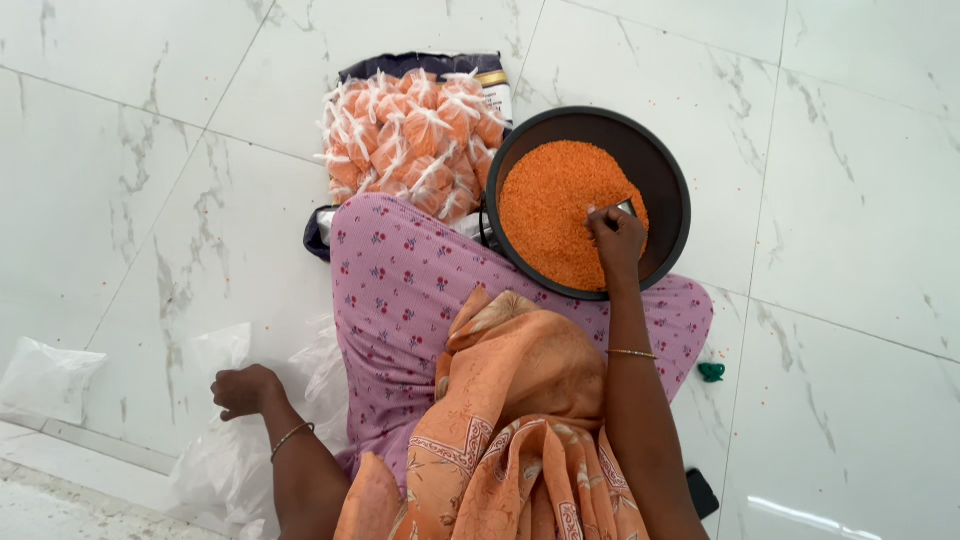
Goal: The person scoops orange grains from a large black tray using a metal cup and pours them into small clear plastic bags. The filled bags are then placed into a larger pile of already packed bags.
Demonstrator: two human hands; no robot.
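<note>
Right hand point(617, 235) is gripping what looks like a small metal scoop point(625, 208), digging into red lentils point(555, 210) in the dark round pan point(665, 175) straight ahead. Left hand point(243, 390) is resting curled by clear plastic bags point(225, 460) on the floor point(850, 200), well apart.

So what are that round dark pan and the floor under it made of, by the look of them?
The round pan looks like dark metal, matte with a thin raised rim, though coated metal or plastic cannot be ruled out. The floor looks like polished marble or marble-look tile: white, grey-veined, glossy, with straight joints.
</note>
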